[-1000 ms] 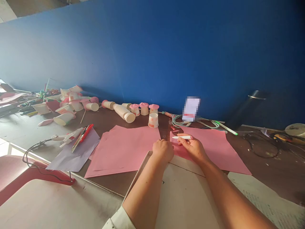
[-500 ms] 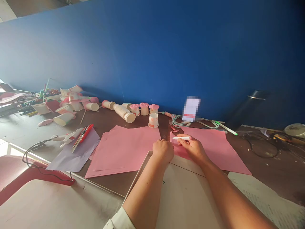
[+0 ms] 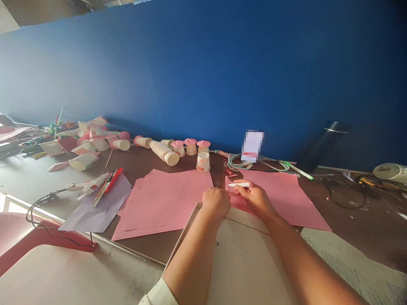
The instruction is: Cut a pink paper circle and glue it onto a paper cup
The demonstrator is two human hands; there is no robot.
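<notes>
Between thumb and fingers of my right hand [image 3: 255, 199] is a white marker pen [image 3: 241, 185], held roughly level with its tip pointing left. My left hand [image 3: 216, 202] is closed at the far edge of a pale board [image 3: 248, 258]. Its curled fingers face away from me, so whatever they hold is hidden. To the left of that hand lies a stack of pink paper sheets [image 3: 168, 199]. Another pink sheet [image 3: 292, 203] lies under and beyond my right hand. A paper cup [image 3: 203, 162] with red windows drawn on it stands upside down beyond my left hand.
Several pink-topped cups [image 3: 190, 147] and a stack of nested paper cups [image 3: 164, 153] are farther back. At left, a glue gun [image 3: 85, 185] and a red utility knife [image 3: 108, 186] rest by purple paper [image 3: 95, 216]. A coiled cable [image 3: 235, 162] and dark bottle [image 3: 329, 146] stand near the blue wall.
The view has shifted slightly, so the table things appear a little farther left. Both hands and the marker pen keep nearly the same pose.
</notes>
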